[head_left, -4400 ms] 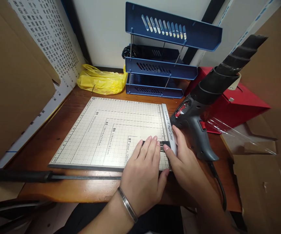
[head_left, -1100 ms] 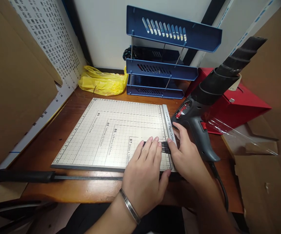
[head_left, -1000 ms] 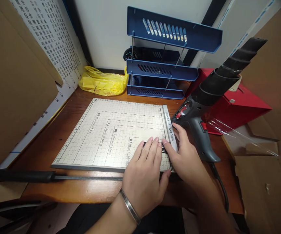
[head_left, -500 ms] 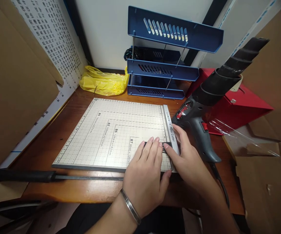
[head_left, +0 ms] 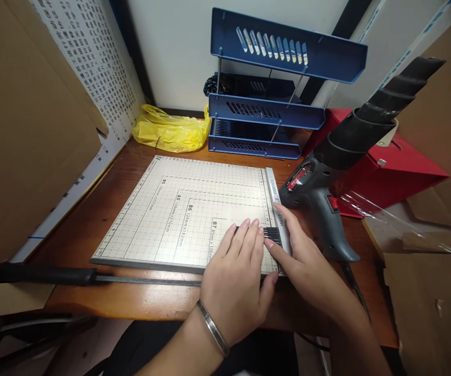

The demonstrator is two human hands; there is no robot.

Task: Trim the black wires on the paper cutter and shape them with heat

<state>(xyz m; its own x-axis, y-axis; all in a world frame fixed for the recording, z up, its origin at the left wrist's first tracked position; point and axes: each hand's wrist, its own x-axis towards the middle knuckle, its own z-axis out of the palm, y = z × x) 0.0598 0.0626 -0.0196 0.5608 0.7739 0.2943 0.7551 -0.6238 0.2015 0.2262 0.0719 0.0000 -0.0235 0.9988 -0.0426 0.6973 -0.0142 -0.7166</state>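
Observation:
A white paper cutter [head_left: 194, 183] with printed grid lines and size marks lies on the wooden desk. My left hand [head_left: 235, 266] rests flat on it, fingers together and stretched out, pressing on a row of thin black strips [head_left: 273, 234] laid side by side. Most of their length is hidden under those fingers. My right hand [head_left: 301, 250] is at the strips' right end, thumb at their near side and index finger on the metal rail [head_left: 270, 183]; its thumb and index are apart. In front of the board lies the cutter's blade arm [head_left: 143, 280] with a black handle [head_left: 53, 273].
A heat gun [head_left: 323, 196] stands to the right, beside a red box [head_left: 409, 167]. Behind are a blue tiered tray rack [head_left: 264, 112] and a yellow plastic bag [head_left: 170, 130]. Cardboard [head_left: 25, 130] rises on the left; more cardboard [head_left: 425, 303] lies right.
The view has shifted slightly, so things sit a little further right. More of the black strips shows between my hands, and my right index finger lies further onto the rail. My left hand stays flat.

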